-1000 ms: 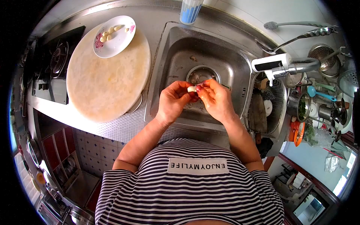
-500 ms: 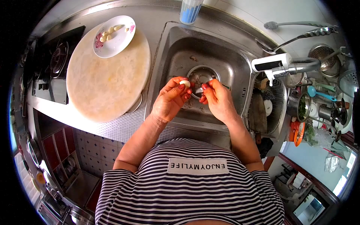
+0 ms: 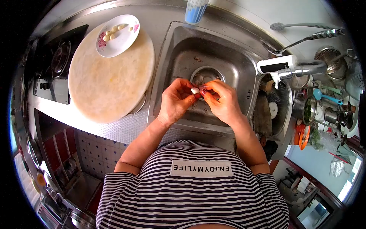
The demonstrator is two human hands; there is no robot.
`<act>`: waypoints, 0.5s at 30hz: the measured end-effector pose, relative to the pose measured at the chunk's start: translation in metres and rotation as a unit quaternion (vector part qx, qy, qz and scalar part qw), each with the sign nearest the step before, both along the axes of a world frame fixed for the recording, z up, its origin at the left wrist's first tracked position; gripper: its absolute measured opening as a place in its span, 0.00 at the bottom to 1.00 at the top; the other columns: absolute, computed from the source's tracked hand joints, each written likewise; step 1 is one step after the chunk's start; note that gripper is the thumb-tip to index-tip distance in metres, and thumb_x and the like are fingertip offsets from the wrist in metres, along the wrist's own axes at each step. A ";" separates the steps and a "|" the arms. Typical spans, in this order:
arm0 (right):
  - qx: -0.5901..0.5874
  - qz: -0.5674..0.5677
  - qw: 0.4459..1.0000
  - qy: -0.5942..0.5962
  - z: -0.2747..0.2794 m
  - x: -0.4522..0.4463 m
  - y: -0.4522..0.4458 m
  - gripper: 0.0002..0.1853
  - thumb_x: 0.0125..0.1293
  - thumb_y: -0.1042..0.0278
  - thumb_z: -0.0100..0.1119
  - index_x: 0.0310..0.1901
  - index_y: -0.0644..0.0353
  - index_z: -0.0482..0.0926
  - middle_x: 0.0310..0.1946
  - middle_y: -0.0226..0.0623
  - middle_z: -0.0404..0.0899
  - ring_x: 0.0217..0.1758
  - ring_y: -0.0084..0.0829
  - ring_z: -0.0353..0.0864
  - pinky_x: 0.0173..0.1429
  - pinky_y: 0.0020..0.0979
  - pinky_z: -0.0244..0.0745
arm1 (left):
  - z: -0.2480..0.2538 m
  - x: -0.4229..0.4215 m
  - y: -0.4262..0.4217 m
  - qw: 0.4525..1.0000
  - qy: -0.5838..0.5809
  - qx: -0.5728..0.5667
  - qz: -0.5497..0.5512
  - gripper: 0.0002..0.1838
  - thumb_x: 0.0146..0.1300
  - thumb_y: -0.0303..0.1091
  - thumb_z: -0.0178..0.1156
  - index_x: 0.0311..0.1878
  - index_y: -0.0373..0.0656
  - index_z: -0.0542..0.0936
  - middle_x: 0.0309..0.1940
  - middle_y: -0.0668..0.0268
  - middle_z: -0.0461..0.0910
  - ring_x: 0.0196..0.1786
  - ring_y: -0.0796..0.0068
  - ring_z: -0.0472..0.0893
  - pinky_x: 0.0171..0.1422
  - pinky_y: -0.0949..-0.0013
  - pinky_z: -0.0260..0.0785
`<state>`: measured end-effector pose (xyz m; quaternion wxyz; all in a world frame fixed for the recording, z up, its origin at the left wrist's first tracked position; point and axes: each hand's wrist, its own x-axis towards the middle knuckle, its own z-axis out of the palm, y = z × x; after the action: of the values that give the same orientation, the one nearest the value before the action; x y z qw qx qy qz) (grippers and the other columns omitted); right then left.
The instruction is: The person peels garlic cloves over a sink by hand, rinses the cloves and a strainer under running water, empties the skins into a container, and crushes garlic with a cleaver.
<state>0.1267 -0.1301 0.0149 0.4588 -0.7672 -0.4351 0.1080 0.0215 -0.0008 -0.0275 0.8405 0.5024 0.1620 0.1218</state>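
Observation:
Above the sink (image 3: 183, 57), my left hand (image 3: 176, 100) pinches a peeled white garlic clove (image 3: 195, 91) between thumb and fingers. My right hand (image 3: 222, 100) is closed in a pinch, its fingertips meeting the clove's right side. The small knife whose shiny blade showed in my right hand a moment ago is hidden now by the fingers. Below both hands lies the round drain basin (image 3: 220, 72) of the sink, with bits of peel around it. On a flowered white plate (image 3: 124, 44) at the upper left rest several peeled garlic cloves (image 3: 110, 33).
The plate stands on a round chopping board (image 3: 114, 87) left of the sink. A faucet (image 3: 282, 66) reaches in from the right. Beyond it are a drying rack (image 3: 276, 122) and hanging utensils. A blue-and-white cup (image 3: 195, 14) stands behind the sink; a stove (image 3: 57, 72) sits far left.
My hands have come together, with the right fingertips now at the clove. The clove has shifted slightly right and down. The shiny blade in my right hand has gone out of sight.

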 end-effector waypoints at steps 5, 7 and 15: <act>0.013 -0.006 0.999 0.052 0.005 -0.004 0.003 0.06 0.53 0.81 0.61 0.34 0.67 0.76 0.29 0.44 0.76 0.29 0.40 0.80 0.31 0.34 0.74 | -0.007 -0.001 0.000 1.000 -0.022 0.009 0.009 0.15 0.56 0.16 0.62 0.46 0.35 0.73 0.40 0.64 0.79 0.44 0.79 0.79 0.51 0.76 0.73; 0.004 -0.003 0.999 0.043 0.010 -0.003 0.004 0.07 0.53 0.81 0.61 0.34 0.67 0.76 0.28 0.44 0.76 0.29 0.41 0.80 0.31 0.34 0.74 | -0.005 -0.003 -0.001 0.998 0.027 0.064 0.006 0.14 0.56 0.16 0.62 0.45 0.36 0.75 0.38 0.66 0.80 0.42 0.79 0.79 0.49 0.76 0.74; -0.014 0.010 0.999 0.031 0.010 -0.005 0.005 0.07 0.53 0.80 0.61 0.34 0.66 0.75 0.29 0.44 0.76 0.31 0.43 0.79 0.33 0.35 0.74 | -0.002 -0.002 -0.001 0.995 0.013 0.091 0.031 0.14 0.54 0.15 0.62 0.44 0.36 0.76 0.39 0.66 0.79 0.42 0.79 0.80 0.47 0.75 0.74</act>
<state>0.1219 -0.1255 0.0251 0.4602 -0.7653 -0.4269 0.1425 0.0192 -0.0022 -0.0291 0.7849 0.5732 0.1769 0.1551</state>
